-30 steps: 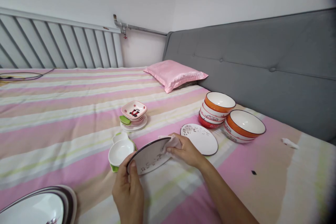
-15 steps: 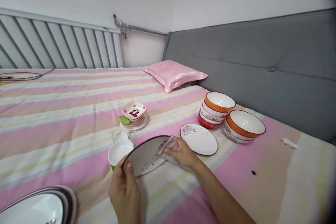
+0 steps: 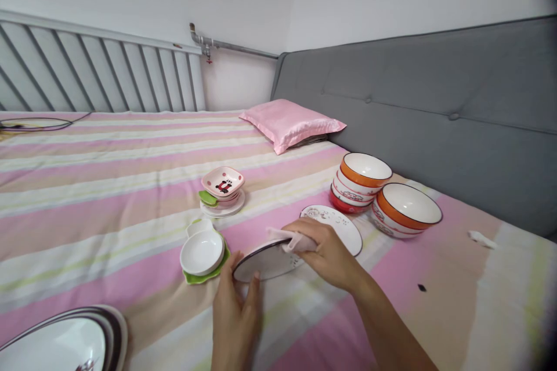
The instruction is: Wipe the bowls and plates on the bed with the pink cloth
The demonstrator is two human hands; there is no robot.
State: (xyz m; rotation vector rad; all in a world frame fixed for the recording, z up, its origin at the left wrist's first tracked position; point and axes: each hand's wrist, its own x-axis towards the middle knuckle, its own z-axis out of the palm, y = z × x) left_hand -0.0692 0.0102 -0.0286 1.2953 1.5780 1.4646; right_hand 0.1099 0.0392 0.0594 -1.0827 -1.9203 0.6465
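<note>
A dark-rimmed oval plate is held up at a tilt above the bed, its face partly in shadow. My left hand grips its left end, thumb on the face. At the far right rim, my right hand pinches a pale pink cloth folded over the edge. Behind that hand a similar flowered plate lies flat, partly covered from view. Just left of the held plate sits a small white dish on a green leaf-shaped one.
Stacked bowls with orange bands and another bowl stack stand at right by the grey headboard. Small pink dishes are piled mid-bed. Large oval plates lie at the lower left. A pink pillow rests farther back.
The held plate has moved right and tipped flatter, with my left hand following. My right hand has shifted the cloth from the plate's face onto its far right rim.
</note>
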